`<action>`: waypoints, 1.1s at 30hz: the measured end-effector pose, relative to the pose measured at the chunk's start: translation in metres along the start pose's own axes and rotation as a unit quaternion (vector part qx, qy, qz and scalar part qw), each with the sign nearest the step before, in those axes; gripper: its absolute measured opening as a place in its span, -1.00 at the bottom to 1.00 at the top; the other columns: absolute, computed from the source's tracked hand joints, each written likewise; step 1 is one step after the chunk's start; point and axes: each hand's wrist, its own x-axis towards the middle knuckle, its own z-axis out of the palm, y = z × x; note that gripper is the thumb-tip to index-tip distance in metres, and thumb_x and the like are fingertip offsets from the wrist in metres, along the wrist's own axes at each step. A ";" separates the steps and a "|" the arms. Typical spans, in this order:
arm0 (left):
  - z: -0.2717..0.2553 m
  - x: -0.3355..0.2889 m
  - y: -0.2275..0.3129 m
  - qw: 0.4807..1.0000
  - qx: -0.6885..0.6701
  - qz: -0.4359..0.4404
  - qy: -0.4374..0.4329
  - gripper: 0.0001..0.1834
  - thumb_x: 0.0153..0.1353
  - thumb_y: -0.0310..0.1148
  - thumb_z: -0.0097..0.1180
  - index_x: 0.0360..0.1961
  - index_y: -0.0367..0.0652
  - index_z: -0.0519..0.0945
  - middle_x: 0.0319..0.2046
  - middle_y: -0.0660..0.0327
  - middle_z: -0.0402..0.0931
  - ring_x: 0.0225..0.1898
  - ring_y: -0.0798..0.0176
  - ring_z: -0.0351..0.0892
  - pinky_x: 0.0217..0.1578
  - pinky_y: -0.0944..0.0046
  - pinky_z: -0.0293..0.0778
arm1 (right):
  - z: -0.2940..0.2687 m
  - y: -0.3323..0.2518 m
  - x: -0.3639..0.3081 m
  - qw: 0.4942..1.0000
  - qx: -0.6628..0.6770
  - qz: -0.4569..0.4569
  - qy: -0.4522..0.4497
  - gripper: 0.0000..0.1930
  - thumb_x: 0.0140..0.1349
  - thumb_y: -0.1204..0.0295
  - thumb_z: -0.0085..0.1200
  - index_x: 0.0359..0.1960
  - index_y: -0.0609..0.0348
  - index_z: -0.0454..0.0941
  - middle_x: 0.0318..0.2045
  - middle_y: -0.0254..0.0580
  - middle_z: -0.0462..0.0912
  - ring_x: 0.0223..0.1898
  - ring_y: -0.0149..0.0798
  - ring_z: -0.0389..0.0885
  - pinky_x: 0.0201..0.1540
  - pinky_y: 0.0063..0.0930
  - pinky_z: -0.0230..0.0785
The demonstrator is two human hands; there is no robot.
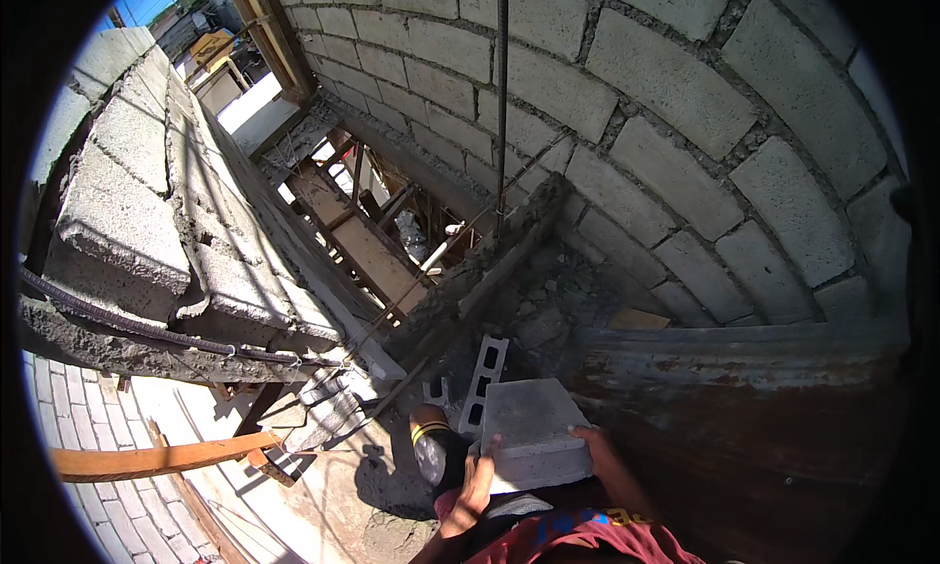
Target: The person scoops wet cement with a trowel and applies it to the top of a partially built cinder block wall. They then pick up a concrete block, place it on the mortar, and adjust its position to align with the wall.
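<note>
A solid grey concrete block is held low in the view, close to my body. My left hand presses against its left side with the fingers pointing up. On the block's right edge, my right hand grips from the side. Just beyond the held block, a hollow concrete block with open cells stands on edge on a mortar-crusted ledge. My red shirt shows at the bottom edge.
A grey block wall curves up on the right, with a vertical steel bar in front. Another block wall with a dark hose stands left. A rusty metal sheet lies right; an orange plank lies far below.
</note>
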 end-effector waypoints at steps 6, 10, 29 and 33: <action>0.041 0.031 0.100 0.990 -0.031 -0.134 -0.015 0.06 0.15 0.20 0.22 0.33 -0.50 0.10 0.16 -0.21 0.35 0.19 0.01 0.39 0.21 0.12 0.29 | -0.021 -0.065 -0.057 0.990 0.085 -0.099 0.047 -0.50 0.00 0.33 0.26 0.02 0.27 0.55 -0.16 -0.11 0.63 -0.10 -0.12 0.60 0.05 -0.18 0.39; 0.047 0.040 0.122 0.977 -0.101 -0.176 -0.070 0.08 0.15 0.22 0.20 0.34 -0.50 0.08 0.24 -0.20 0.26 0.26 0.00 0.32 0.26 0.10 0.23 | -0.025 -0.098 -0.067 0.986 0.068 -0.146 0.053 -0.52 0.04 0.29 0.24 0.01 0.27 0.55 -0.14 -0.10 0.63 -0.10 -0.09 0.61 0.05 -0.20 0.39; 0.018 0.192 0.199 0.889 -0.185 -0.266 -0.322 -0.06 0.27 0.43 -0.28 0.25 -0.28 0.39 0.21 0.05 0.41 0.23 0.04 0.35 0.24 0.06 0.23 | 0.014 -0.241 -0.026 0.995 0.057 0.045 0.074 -0.64 0.16 0.20 0.16 -0.12 0.18 0.58 -0.21 -0.12 0.67 -0.17 -0.10 0.64 -0.05 -0.15 0.49; 0.002 0.210 0.277 0.849 -0.211 -0.379 -0.301 -0.01 0.25 0.44 -0.25 0.36 -0.26 0.23 0.29 0.03 0.32 0.33 -0.03 0.24 0.31 -0.04 0.13 | 0.058 -0.337 -0.145 0.988 0.017 -0.035 0.149 -0.53 0.12 0.28 0.23 -0.04 0.41 0.50 -0.17 0.03 0.62 -0.16 -0.02 0.64 -0.09 -0.10 0.50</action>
